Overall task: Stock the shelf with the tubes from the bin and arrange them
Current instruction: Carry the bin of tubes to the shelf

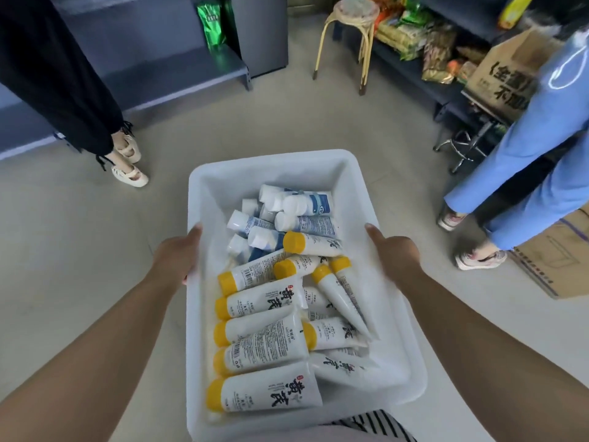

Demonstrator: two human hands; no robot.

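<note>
Striped fabric (373, 424) at the wearer's waist sits just under the near edge of the white bin (204, 199), which is carried in the air above the floor (79, 250). Both hands clamp its long rims: the left hand (177, 253) grips the left rim with the thumb laid along the top, and the right hand (395, 253) grips the right rim likewise. Fingers below the rims are hidden, so how firmly they hook underneath is probably a matter of guesswork.

Yellow-capped tubes (264, 390) lie heaped from the near edge to the middle of the bin; smaller white-capped tubes (299, 202) crowd toward the far edge. None has reached the grey shelf (178, 68) at the far left, which holds a green packet (210, 23).

Risks, as I judge them: the loose pile could slide and shift the weight if the bin tips, loosening a grip. Two people stand close on either side of the path, a stool (350, 43) and cardboard boxes (500, 74) lie ahead, so a bump could spill tubes onto the floor.
</note>
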